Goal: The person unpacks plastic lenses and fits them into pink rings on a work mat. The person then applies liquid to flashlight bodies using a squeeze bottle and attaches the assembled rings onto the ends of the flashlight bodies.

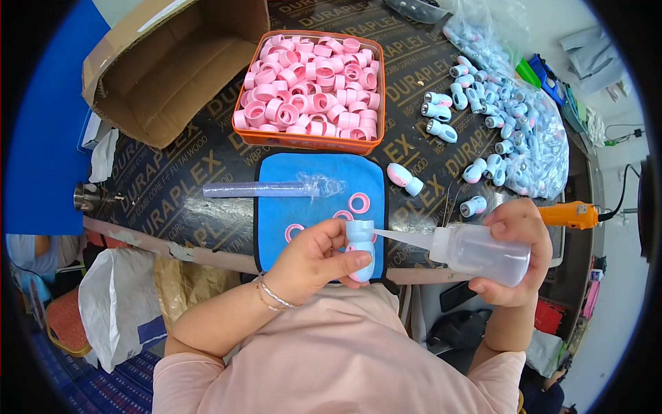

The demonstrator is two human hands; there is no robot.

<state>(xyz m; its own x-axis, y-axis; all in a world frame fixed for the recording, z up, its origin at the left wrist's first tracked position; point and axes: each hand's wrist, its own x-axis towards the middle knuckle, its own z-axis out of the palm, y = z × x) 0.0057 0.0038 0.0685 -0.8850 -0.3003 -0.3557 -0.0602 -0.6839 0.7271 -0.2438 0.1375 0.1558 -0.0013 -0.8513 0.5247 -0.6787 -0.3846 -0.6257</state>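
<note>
My left hand (pixel 310 257) grips a small light-blue and pink flashlight (pixel 360 236), held upright with its wider end up. In my right hand (pixel 539 250) is a translucent squeeze bottle (pixel 486 257), lying sideways. Its long tapered nozzle (pixel 407 239) points left, with the tip at the flashlight's upper end; whether they touch I cannot tell. Below them lies a blue mat (pixel 276 171) with several loose pink rings (pixel 359 202) on it. A stack of rings in clear plastic wrap (pixel 258 189) rests across the mat's left edge.
An orange box (pixel 310 143) full of pink rings stands behind the mat. An open cardboard box (pixel 172 76) is at the back left. Many flashlights (pixel 441 130) and a clear plastic bag (pixel 545 162) of them lie at the right, near an orange-handled tool (pixel 569 214).
</note>
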